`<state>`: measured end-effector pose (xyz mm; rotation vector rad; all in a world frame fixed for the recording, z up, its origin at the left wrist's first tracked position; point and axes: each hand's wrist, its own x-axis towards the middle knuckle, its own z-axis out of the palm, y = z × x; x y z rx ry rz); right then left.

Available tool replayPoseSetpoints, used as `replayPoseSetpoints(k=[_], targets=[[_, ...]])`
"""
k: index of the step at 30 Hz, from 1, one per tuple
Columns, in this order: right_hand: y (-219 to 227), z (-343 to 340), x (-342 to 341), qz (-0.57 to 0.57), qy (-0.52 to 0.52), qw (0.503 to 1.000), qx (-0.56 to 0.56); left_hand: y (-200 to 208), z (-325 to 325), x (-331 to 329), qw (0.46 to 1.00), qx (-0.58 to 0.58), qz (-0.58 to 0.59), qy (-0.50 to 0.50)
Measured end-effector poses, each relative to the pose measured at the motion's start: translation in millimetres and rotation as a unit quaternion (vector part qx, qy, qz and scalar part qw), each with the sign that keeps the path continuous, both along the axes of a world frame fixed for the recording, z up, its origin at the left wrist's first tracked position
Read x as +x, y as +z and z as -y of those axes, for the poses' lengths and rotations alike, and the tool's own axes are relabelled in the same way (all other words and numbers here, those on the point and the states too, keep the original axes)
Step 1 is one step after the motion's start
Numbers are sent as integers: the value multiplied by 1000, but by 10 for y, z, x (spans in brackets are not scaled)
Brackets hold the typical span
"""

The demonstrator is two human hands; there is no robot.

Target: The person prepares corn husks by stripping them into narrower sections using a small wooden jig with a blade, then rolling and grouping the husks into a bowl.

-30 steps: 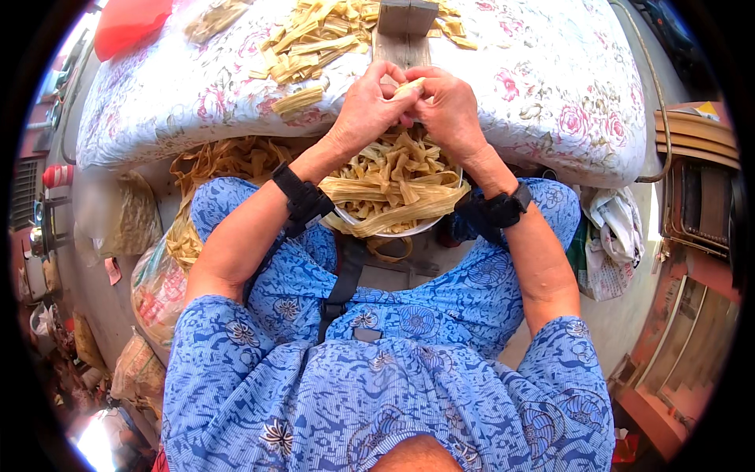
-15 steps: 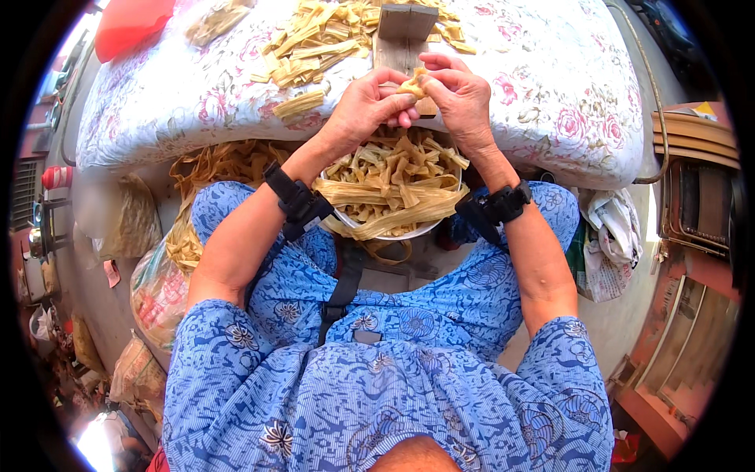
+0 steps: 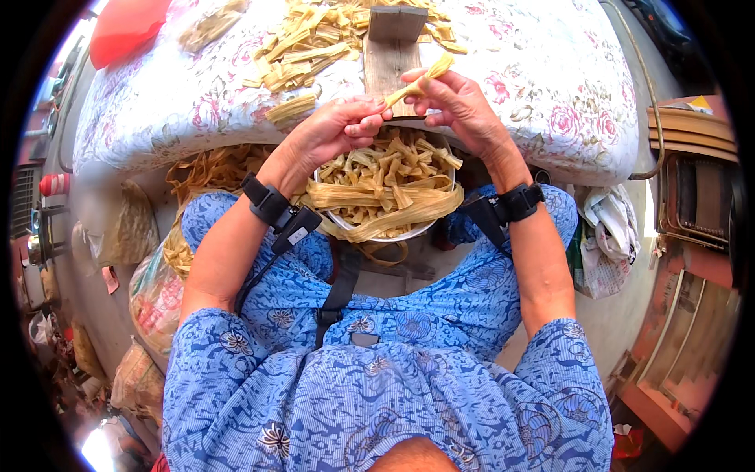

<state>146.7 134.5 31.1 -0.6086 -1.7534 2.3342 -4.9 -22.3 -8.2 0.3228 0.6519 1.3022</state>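
A pale yellow, twisted strip of dried husk (image 3: 435, 68) slants up and to the right between my hands, over the table's near edge. My left hand (image 3: 346, 124) pinches its lower end between thumb and fingertips, the other fingers curled in. The thumb and fingers of my right hand (image 3: 464, 108) close on it further up, and its frayed tip sticks out beyond them. Below my hands, at my knees, a white-rimmed basin (image 3: 409, 233) is heaped with folded and knotted husk strips (image 3: 393, 177). Longer strips lie across its near side.
A wooden block with an upright end (image 3: 389, 67) stands on the flowered tablecloth (image 3: 543, 86). Flat cut strips (image 3: 307, 59) are piled left of it, and a red bag (image 3: 130, 31) lies further left. Stuffed plastic bags (image 3: 609, 236) sit beside my right knee.
My hands have drawn apart, the left one moving left and slightly down. The strip, bunched between my fingers before, now stretches out lengthwise between both hands.
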Motion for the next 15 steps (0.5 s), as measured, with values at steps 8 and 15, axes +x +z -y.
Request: replayPoseSetpoints(k=[8,15], targets=[[-222,159,-149,-27,-68,996,-59,151,-54,100,974,-32,-216,57],[-58,-95,-73,-81,-129,971,-186,209,-118,104,977,-23,-183,103]])
